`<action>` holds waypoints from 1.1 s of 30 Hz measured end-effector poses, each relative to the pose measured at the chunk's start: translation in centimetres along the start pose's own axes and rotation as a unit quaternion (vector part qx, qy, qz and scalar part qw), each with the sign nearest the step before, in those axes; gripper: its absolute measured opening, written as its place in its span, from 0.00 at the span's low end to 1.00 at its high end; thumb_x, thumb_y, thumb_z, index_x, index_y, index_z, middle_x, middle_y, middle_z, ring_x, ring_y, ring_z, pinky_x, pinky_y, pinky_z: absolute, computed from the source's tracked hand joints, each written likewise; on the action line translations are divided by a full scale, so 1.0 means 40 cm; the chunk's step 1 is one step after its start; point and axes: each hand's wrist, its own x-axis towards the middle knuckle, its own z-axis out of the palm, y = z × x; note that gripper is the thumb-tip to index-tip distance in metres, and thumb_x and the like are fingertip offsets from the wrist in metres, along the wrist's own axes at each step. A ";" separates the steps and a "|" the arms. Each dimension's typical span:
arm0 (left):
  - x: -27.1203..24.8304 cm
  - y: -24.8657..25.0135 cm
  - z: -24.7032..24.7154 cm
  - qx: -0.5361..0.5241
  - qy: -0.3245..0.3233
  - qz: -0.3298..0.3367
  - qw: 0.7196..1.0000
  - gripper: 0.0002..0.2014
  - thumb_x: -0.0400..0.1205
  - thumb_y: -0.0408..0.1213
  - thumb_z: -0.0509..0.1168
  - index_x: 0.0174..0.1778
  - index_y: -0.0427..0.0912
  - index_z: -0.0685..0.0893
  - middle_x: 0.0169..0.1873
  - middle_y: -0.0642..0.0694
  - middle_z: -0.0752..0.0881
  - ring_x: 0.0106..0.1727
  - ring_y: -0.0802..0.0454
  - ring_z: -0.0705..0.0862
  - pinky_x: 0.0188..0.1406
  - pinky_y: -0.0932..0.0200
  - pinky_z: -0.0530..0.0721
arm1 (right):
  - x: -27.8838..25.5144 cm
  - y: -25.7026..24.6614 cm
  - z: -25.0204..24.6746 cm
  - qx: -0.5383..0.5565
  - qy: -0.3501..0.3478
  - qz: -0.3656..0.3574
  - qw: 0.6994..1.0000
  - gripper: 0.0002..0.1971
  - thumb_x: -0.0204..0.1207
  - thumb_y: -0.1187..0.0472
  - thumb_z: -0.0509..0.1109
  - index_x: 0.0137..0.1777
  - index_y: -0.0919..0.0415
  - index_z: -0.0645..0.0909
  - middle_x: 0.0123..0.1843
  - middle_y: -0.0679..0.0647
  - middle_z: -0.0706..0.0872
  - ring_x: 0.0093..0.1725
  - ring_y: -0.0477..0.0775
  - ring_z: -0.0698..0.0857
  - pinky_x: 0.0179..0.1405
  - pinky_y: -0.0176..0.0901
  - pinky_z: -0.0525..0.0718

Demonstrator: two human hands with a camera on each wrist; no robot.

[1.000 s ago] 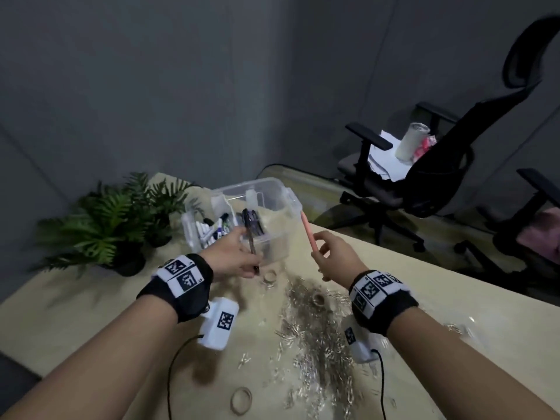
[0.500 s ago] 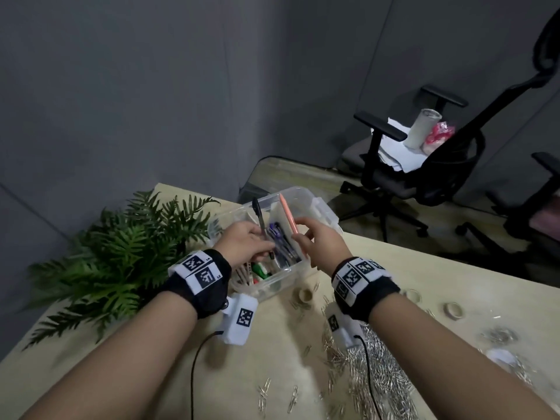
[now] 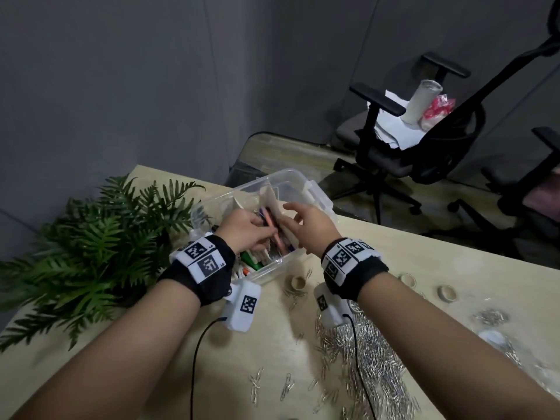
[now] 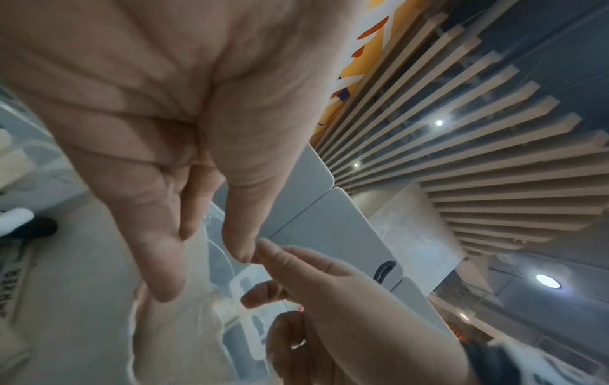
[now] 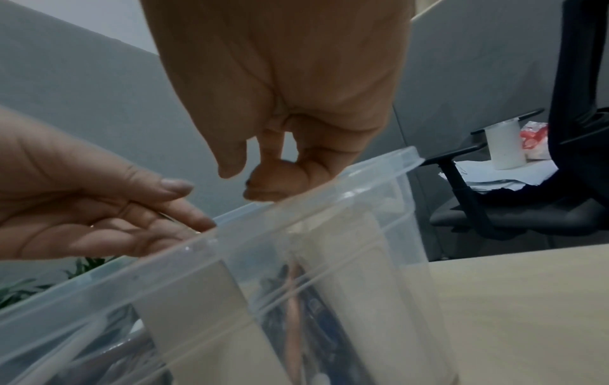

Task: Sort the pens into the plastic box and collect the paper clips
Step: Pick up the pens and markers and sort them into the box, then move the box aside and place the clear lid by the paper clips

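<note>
The clear plastic box point(image 3: 304, 189) stands on the table with cardboard dividers and several pens and markers inside. A pink pen point(image 3: 274, 230) lies in its middle compartment, seen through the wall in the right wrist view as well point(image 5: 293, 312). My left hand point(image 3: 245, 230) hovers over the pens with relaxed fingers and holds nothing point(image 4: 204, 247). My right hand point(image 3: 298, 221) is above the box rim point(image 5: 379, 166), fingers loosely spread and empty point(image 5: 257, 179). A big heap of silver paper clips point(image 3: 366, 356) lies on the table near my right forearm.
A fern plant point(image 3: 91, 253) sits left of the box. Small tape rings point(image 3: 298, 283) point(image 3: 447, 294) and loose clips point(image 3: 257, 386) are scattered on the table. Office chairs point(image 3: 424, 147) stand beyond the table's far edge.
Both hands came down over the box. My right hand let go of the pink pen, which now lies inside. My left hand no longer holds the black pen.
</note>
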 end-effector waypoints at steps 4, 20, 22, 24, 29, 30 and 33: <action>-0.051 0.027 0.014 -0.002 0.001 0.043 0.999 0.03 0.78 0.30 0.71 0.44 0.39 0.82 0.36 0.41 0.85 0.36 0.50 0.86 0.34 0.61 0.88 | -0.047 0.045 -0.032 0.060 0.035 -0.027 0.997 0.16 0.81 0.48 0.65 0.64 0.53 0.79 0.43 0.43 0.79 0.32 0.41 0.78 0.22 0.29 0.76; -0.142 -0.133 0.352 0.256 -0.050 0.064 0.963 0.22 0.74 0.46 0.74 0.62 0.46 0.80 0.60 0.50 0.76 0.57 0.53 0.79 0.62 0.57 0.78 | -0.352 0.424 -0.118 -0.106 -0.065 0.127 0.984 0.24 0.73 0.43 0.73 0.66 0.49 0.75 0.66 0.57 0.74 0.58 0.57 0.82 0.61 0.48 0.80; -0.131 -0.166 0.369 0.271 -0.013 0.055 0.961 0.25 0.73 0.45 0.75 0.65 0.46 0.79 0.65 0.46 0.73 0.57 0.53 0.80 0.63 0.58 0.79 | -0.356 0.440 -0.111 -0.107 -0.082 0.137 0.981 0.25 0.72 0.46 0.75 0.68 0.49 0.75 0.68 0.58 0.73 0.59 0.57 0.81 0.61 0.49 0.79; -0.111 -0.195 0.373 0.289 0.018 0.039 0.956 0.28 0.72 0.42 0.77 0.68 0.45 0.77 0.66 0.43 0.73 0.59 0.49 0.81 0.66 0.56 0.79 | -0.351 0.451 -0.098 -0.115 -0.101 0.142 0.978 0.28 0.71 0.47 0.76 0.70 0.49 0.73 0.69 0.57 0.72 0.59 0.57 0.82 0.61 0.48 0.79; -0.062 -0.244 0.373 0.323 0.062 0.006 0.944 0.36 0.71 0.37 0.76 0.75 0.50 0.71 0.72 0.41 0.69 0.69 0.42 0.75 0.72 0.47 0.75 | -0.314 0.461 -0.055 -0.108 -0.138 0.151 0.973 0.36 0.64 0.44 0.80 0.72 0.47 0.71 0.66 0.56 0.71 0.59 0.59 0.80 0.62 0.52 0.81; -0.054 -0.250 0.374 0.328 0.067 0.006 0.942 0.37 0.72 0.36 0.75 0.76 0.51 0.69 0.74 0.42 0.68 0.71 0.42 0.74 0.73 0.48 0.74 | -0.306 0.461 -0.046 -0.102 -0.143 0.150 0.973 0.36 0.63 0.45 0.81 0.71 0.48 0.72 0.65 0.56 0.71 0.60 0.59 0.80 0.64 0.53 0.82; -0.023 -0.260 0.370 0.328 0.068 0.008 0.942 0.36 0.74 0.35 0.73 0.78 0.48 0.68 0.74 0.43 0.69 0.70 0.44 0.74 0.74 0.50 0.72 | -0.286 0.464 -0.023 -0.103 -0.148 0.143 0.973 0.31 0.65 0.48 0.80 0.67 0.49 0.74 0.63 0.55 0.72 0.58 0.58 0.81 0.64 0.56 0.83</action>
